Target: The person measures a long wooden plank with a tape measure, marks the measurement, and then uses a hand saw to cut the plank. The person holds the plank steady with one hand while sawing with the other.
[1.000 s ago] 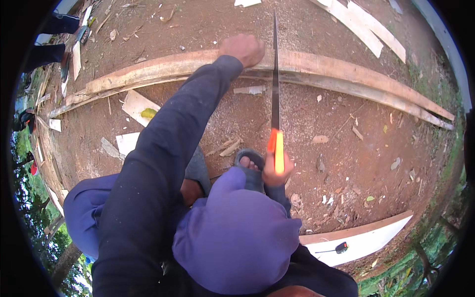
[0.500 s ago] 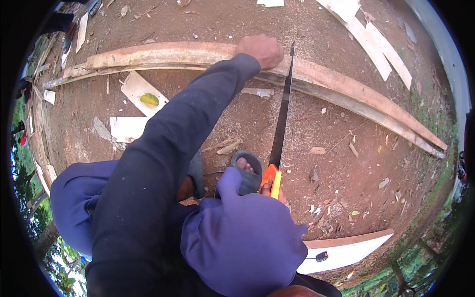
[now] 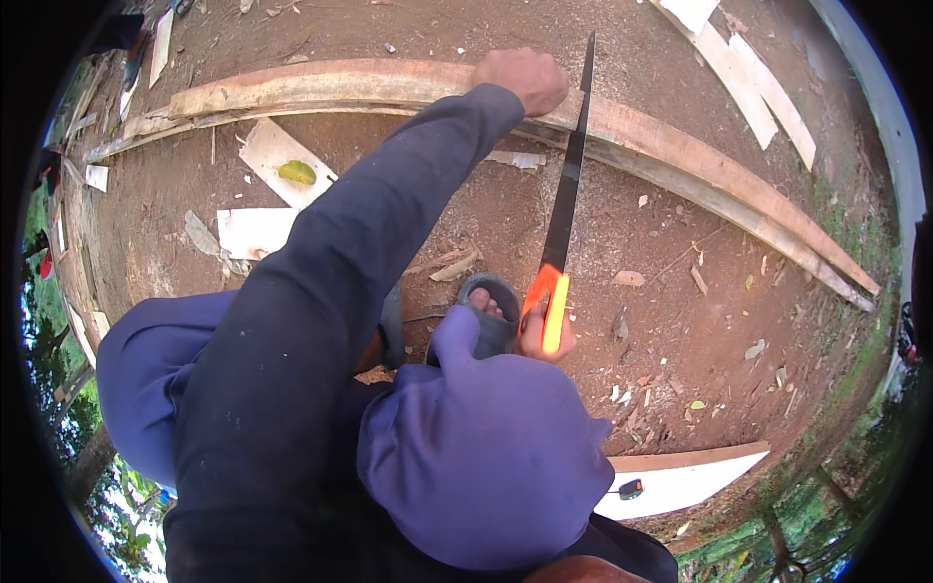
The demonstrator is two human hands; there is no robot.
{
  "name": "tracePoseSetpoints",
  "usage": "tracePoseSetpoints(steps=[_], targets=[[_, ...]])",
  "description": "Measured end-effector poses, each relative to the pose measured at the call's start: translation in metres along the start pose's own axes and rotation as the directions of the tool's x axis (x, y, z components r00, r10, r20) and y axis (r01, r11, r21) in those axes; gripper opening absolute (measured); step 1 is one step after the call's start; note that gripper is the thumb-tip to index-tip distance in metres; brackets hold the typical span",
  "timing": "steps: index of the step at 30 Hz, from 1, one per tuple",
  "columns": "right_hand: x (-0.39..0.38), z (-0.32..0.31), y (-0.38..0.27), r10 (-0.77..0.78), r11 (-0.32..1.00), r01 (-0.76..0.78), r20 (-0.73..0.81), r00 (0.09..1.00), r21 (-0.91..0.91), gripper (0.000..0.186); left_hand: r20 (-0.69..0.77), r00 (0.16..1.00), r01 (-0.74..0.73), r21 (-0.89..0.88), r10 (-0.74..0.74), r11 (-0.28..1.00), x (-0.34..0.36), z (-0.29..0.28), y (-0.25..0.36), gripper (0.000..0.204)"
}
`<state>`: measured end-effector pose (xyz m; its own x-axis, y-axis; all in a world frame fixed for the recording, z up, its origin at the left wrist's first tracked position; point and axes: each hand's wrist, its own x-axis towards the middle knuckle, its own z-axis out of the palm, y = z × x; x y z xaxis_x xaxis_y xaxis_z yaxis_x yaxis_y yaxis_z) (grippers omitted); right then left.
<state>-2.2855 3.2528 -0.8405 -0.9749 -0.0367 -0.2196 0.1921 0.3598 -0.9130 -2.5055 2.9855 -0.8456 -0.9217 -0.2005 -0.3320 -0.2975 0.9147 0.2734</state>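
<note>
My left hand (image 3: 525, 81) is closed over the long wooden plank (image 3: 340, 85), its arm stretched out in a dark sleeve. Just right of that hand, a handsaw (image 3: 567, 199) lies across the plank, its dark blade tip reaching past the far side. My right hand (image 3: 547, 335) grips the saw's orange and yellow handle (image 3: 554, 301), close to my sandalled foot (image 3: 491, 306). A second, narrower board (image 3: 700, 201) runs along the plank's near side. How deep the blade sits in the wood I cannot tell.
Pale board offcuts lie on the dirt at left, one offcut (image 3: 255, 233) beside another bearing a green leaf (image 3: 296, 172). Long pale strips (image 3: 739, 92) lie at the far right. A white panel (image 3: 680, 486) with a small black and red object (image 3: 631, 489) is at lower right.
The handsaw has moved forward across the plank, away from me, and my right hand has come further out with it. My left hand stays on the plank. The whole view has shifted slightly.
</note>
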Motion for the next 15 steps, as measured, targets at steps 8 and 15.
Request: tracePoseSetpoints(steps=[8,15], targets=[[0.042,0.018,0.019,-0.224,0.974,0.225,-0.095,0.97,0.0,0.016,-0.019,0.999,0.044,-0.055,-0.045,0.997,0.013,-0.02,0.007,0.047],[0.138,0.054,-0.003,-0.57,0.755,0.533,0.02,0.821,-0.381,0.011,-0.038,0.999,0.036,-0.041,-0.038,0.998,0.007,-0.015,0.018,0.042]])
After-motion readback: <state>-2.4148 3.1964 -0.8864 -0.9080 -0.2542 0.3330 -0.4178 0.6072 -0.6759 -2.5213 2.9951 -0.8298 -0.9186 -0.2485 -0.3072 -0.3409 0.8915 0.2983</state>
